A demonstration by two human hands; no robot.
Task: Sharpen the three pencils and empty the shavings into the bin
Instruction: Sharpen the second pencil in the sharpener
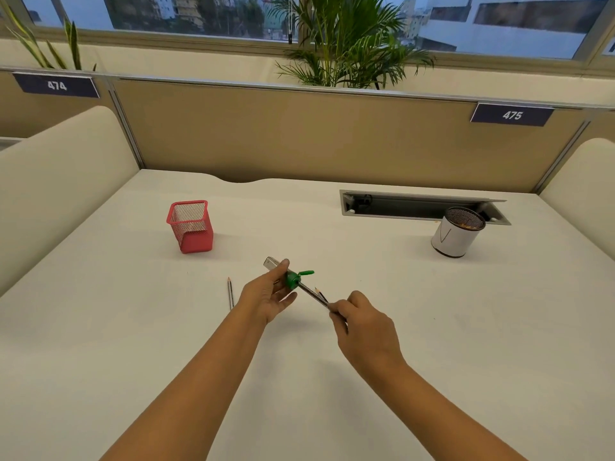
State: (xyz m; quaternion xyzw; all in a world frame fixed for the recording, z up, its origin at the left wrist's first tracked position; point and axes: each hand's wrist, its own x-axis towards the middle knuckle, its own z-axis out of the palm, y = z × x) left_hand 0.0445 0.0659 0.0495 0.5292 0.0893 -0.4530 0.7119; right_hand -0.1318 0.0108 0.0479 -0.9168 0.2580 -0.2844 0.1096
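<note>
My left hand [270,296] grips a sharpener [289,277] with a clear shavings case and a green head whose small flap sticks out to the right. A pencil [312,295] is pushed into the green head, and my right hand [364,322] pinches its back end. A second pencil [321,294] with a sharp tip lies on the desk just behind the held one, partly hidden by my right hand. A third pencil [230,293] lies on the desk left of my left hand, tip pointing away from me.
A red mesh cup [191,226] stands at the back left of the white desk [332,377]. A white-wrapped round mesh bin [456,231] stands at the back right, beside an open cable tray [409,206]. Partition walls close in the desk.
</note>
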